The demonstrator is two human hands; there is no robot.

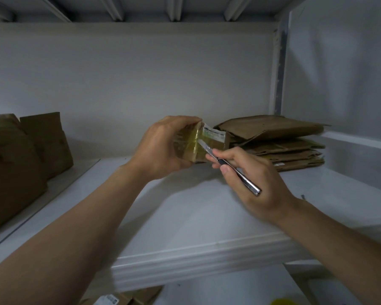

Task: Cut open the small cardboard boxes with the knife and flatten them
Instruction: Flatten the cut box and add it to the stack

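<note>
The left hand held a small cardboard box in the air, a little above the white shelf. Its fingers were curled round the left end of the box and closed firmly on it. The box was wrapped with shiny yellowish tape, and a white label sat on its right part.

The right hand was just to the right of the box. It pinched a thin metal knife as one holds a pen, with the thumb and the fingers closed on the front part of the handle. The blade pointed up and to the left, and its tip lay on the taped face of the box, near the label.

Behind the box and to its right, a stack of flattened boxes lay on the same shelf, against the back wall. Well to the left of the box stood several brown boxes, not flattened, close together.
</note>
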